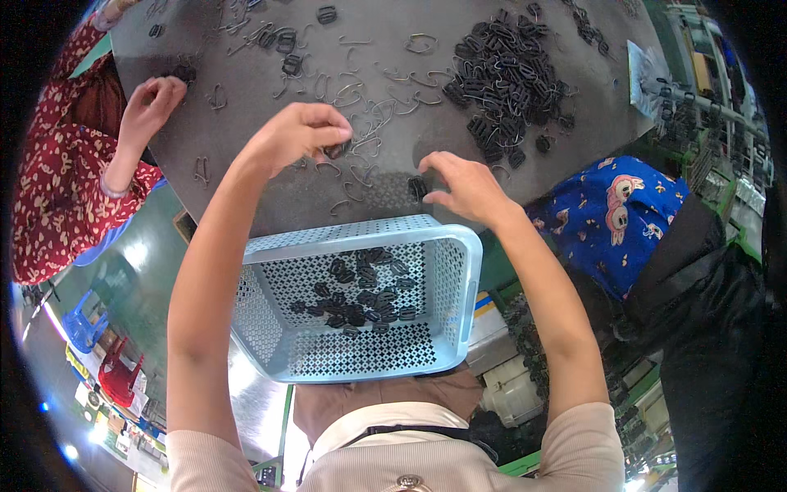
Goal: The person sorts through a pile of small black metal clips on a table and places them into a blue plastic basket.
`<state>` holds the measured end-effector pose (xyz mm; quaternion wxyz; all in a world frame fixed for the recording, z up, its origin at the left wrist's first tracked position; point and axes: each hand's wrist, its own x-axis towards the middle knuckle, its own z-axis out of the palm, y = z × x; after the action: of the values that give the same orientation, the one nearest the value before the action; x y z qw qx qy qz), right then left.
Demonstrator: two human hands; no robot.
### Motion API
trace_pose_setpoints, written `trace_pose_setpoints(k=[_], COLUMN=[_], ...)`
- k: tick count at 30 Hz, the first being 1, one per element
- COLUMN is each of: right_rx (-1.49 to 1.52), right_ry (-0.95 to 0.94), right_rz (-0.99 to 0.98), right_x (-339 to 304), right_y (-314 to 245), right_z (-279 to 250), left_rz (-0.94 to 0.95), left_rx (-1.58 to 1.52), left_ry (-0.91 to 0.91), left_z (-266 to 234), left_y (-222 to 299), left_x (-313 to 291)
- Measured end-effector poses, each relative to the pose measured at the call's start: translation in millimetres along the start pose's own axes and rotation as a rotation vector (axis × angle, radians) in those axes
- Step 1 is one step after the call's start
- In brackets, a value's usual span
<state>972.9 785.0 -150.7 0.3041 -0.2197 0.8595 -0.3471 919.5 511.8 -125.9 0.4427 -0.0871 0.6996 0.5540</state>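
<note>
I saw the left hand (305, 135) pinched closed at the fingertips on a small dark buckle (337, 150), partly hidden by the thumb. The right hand (466, 184) was parted, thumb and forefinger standing on either side of a black buckle (417, 189) on the table; I could not tell whether they pressed it.

Around them spread the dark grey tabletop (238, 156), dull and lightly worn, strewn with thin bent wire hooks (369, 123). A dense heap of buckles and hooks (512, 82) sat beyond the right hand. Below the table's near edge, a pale blue basket (470, 295) with pierced walls held more black buckles (369, 303).

To the left I made out a co-worker's hand (152, 107) over the table. Farther off, a blue stool (82, 321) and a red stool (121, 375) stood on green flooring (147, 295); on the right lay blue printed cloth (611, 217).
</note>
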Motion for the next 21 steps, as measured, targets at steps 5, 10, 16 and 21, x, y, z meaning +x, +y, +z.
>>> trace_pose_setpoints(k=[5,10,16,21], right_rx=[-0.237,-0.055,-0.234,-0.076], right_ry=[-0.061,0.024,-0.026,-0.009], right_rz=[-0.066,0.004,-0.17,-0.086], right_x=[4,6,25,29], right_y=[3,-11,-20,-14], right_z=[8,9,15,8], left_rz=[0.021,0.015,-0.057,-0.051], left_rx=[0.022,-0.011,-0.37,-0.043], left_ry=[0.092,0.047,-0.059,-0.075], left_z=[1,-5,11,33], left_y=[2,4,17,7], left_x=[-4,-2,-6,-2])
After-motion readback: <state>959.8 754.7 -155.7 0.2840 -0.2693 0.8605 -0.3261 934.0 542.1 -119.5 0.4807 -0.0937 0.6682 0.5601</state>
